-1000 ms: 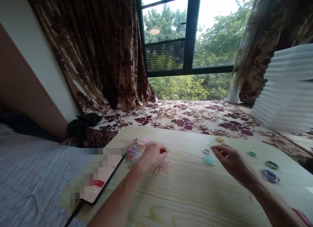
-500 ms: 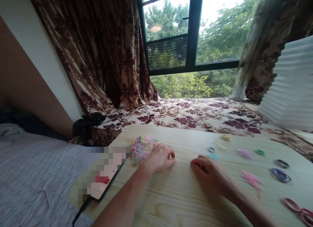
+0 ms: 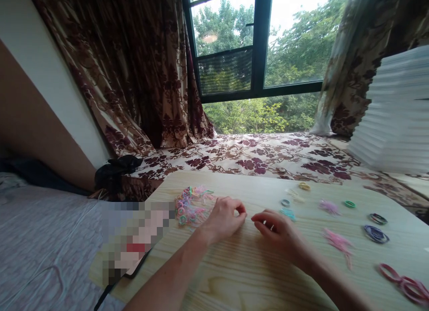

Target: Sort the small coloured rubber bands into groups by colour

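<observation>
Just left of the table's middle, my left hand point(image 3: 228, 216) is closed in a pinch, thumb against forefinger. Whatever lies between those fingertips is too small to make out. My right hand point(image 3: 276, 225) faces it a short gap away, its fingers curled together low over the wood; anything in them is hidden. Beside my left wrist lies a mixed heap of small coloured elastic hair bands point(image 3: 187, 208). Beyond my right hand are a little bunch of turquoise bands point(image 3: 287, 214) and a grey hair tie point(image 3: 285, 203).
Rightward on the wooden table point(image 3: 228, 279) lie a lilac bunch point(image 3: 329, 207), a pink bunch point(image 3: 338, 241), a green hair tie point(image 3: 350, 204), a navy one point(image 3: 376, 234) and large pink ones point(image 3: 404, 282). A blurred-out flat device point(image 3: 137, 259) lies along the left edge.
My left hand has moved slightly right and my right hand slightly left, so the fingertips are closer together. The view has shifted a little.
</observation>
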### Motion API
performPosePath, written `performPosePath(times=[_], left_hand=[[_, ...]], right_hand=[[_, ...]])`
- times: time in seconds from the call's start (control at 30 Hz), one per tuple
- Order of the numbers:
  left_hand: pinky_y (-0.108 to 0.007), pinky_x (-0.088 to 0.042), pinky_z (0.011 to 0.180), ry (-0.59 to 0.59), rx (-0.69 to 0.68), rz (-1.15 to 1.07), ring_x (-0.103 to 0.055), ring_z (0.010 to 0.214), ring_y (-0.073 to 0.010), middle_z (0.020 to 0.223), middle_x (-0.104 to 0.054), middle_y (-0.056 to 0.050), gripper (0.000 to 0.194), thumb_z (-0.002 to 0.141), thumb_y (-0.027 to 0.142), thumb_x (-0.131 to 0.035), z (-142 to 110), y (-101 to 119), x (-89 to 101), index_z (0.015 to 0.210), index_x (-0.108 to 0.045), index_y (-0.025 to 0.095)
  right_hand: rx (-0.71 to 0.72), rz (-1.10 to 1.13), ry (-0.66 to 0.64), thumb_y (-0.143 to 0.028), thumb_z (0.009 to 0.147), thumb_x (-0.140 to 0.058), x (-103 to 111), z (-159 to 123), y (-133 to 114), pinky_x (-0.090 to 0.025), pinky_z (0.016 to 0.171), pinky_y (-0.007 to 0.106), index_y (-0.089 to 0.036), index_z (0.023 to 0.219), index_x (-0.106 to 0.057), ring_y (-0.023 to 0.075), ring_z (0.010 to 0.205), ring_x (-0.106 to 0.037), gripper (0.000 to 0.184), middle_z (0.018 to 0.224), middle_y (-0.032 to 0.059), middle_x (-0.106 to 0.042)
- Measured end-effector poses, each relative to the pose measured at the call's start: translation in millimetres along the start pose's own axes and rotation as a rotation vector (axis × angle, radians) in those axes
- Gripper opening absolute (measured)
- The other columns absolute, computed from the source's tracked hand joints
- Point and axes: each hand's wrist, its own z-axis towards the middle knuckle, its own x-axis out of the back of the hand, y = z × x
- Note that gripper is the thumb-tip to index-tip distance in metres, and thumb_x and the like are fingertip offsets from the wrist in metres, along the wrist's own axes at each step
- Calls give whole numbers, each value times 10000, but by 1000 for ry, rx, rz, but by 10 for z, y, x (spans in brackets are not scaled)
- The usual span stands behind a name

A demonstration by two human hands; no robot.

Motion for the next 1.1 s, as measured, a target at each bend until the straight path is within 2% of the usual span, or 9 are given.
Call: performPosePath(times=[0.1,0.2,0.43,0.57,0.77,1.1], left_hand=[[-261,-447,763,71,40,-174,-598,763,-151,758,-677,-17,125,738,244,-546,21,31,-136,716,-647,173],[-236,-464,737,72,84,-320,-605,741,-132,755,-676,-11,125,735,234,-543,76,37,-290,730,-645,161],[-226,-484,651,65,227,-416,-584,641,-112,701,-656,-12,90,711,223,-557,267,31,-533,689,-602,150],[-238,-483,665,112,272,-389,-586,649,-117,706,-658,-8,80,711,227,-558,279,74,-552,693,-599,161],[-253,-463,742,213,181,-379,-592,731,-131,728,-655,-5,82,720,216,-555,211,134,-525,679,-602,163],[-263,-448,729,283,151,-381,-581,725,-135,713,-645,-6,55,707,189,-580,147,126,-542,666,-601,160]], right_hand=[[-34,50,18,-352,790,-479,-10,19,45,-447,572,259,-202,805,-691,146,611,-579,261,738,33,-672],[-101,78,61,-364,778,-486,22,48,116,-454,592,273,-187,798,-693,163,632,-595,273,739,44,-692],[-207,205,78,-354,719,-525,101,90,195,-475,630,295,-176,776,-699,196,682,-628,256,727,49,-716],[-220,249,93,-370,684,-570,108,97,182,-483,613,283,-178,767,-693,186,659,-623,243,697,43,-705],[-207,289,119,-376,671,-590,85,89,171,-474,585,267,-168,726,-658,164,624,-596,226,649,34,-667],[-194,262,139,-375,690,-575,74,101,158,-461,595,269,-168,703,-646,164,637,-582,220,665,42,-663]])
